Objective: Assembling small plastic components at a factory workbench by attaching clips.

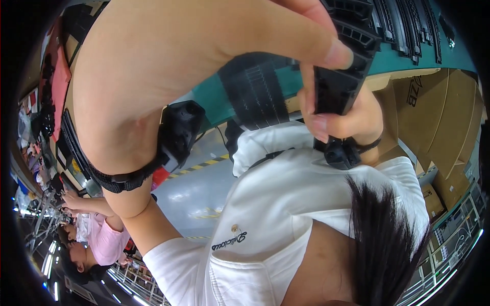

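A long black plastic part (338, 89) with ribbed, hollow cells at its upper end stands nearly upright between my hands. My left hand (291, 33) reaches across the top of the view, its thumb pressed on the part's upper half; its other fingers are partly hidden behind. Lower down, my right hand (360, 117) is closed around the part, with the thumb across its front. A black strapped device (178, 130) sits on my left wrist, and a smaller black one (343, 154) on my right wrist. The part's upper end runs out of view.
Several similar black strips (408, 28) lie on the green table (398, 57) at the upper right. Dark flat pieces (255, 94) hang over the table's edge. Open cardboard boxes (429, 117) stand at the right. A person in pink (104, 239) works at the far left.
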{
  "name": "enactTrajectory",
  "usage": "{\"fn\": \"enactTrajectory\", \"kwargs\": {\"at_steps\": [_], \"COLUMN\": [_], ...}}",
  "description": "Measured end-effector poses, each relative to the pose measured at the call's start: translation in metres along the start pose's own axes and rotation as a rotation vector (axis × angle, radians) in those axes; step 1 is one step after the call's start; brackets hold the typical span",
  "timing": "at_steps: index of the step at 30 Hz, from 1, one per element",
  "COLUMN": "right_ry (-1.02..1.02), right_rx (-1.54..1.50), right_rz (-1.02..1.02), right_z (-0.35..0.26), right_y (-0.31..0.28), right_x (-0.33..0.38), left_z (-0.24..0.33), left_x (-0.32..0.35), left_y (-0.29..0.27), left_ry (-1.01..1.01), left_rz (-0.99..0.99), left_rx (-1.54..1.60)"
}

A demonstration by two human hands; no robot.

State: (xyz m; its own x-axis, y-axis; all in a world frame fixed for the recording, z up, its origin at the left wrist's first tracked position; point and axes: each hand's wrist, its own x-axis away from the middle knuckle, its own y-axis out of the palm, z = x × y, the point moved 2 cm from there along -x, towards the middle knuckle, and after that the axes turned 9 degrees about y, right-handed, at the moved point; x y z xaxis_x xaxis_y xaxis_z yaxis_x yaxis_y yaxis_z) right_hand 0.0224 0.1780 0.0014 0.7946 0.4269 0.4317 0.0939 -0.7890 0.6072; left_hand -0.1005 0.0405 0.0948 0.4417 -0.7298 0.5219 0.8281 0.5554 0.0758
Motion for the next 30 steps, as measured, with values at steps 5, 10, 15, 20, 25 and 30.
{"fn": "enactTrajectory", "kwargs": {"at_steps": [5,10,15,20,25,30], "right_ry": [-0.016,-0.02,0.008,-0.017,0.008,0.019], "right_rx": [0.01,0.041,0.022,0.004,0.016,-0.01], "right_rz": [0.023,0.038,0.04,0.058,-0.007,0.002], "right_z": [0.0,0.001,-0.001,-0.002,-0.003,-0.001], "right_y": [-0.001,0.0,0.001,0.0,0.009,0.002], "right_x": [0.001,0.001,-0.001,0.0,-0.002,0.0], "left_z": [-0.003,-0.005,-0.008,-0.009,-0.014,-0.019], "left_x": [0.001,0.007,0.013,0.02,-0.057,-0.064], "left_y": [0.0,-0.002,-0.006,-0.01,0.02,0.011], "left_ry": [0.009,0.02,0.03,0.038,0.056,0.063], "left_rz": [-0.006,0.005,0.01,-0.001,0.061,0.019], "left_rx": [0.03,0.061,0.094,0.122,0.161,0.188]}}
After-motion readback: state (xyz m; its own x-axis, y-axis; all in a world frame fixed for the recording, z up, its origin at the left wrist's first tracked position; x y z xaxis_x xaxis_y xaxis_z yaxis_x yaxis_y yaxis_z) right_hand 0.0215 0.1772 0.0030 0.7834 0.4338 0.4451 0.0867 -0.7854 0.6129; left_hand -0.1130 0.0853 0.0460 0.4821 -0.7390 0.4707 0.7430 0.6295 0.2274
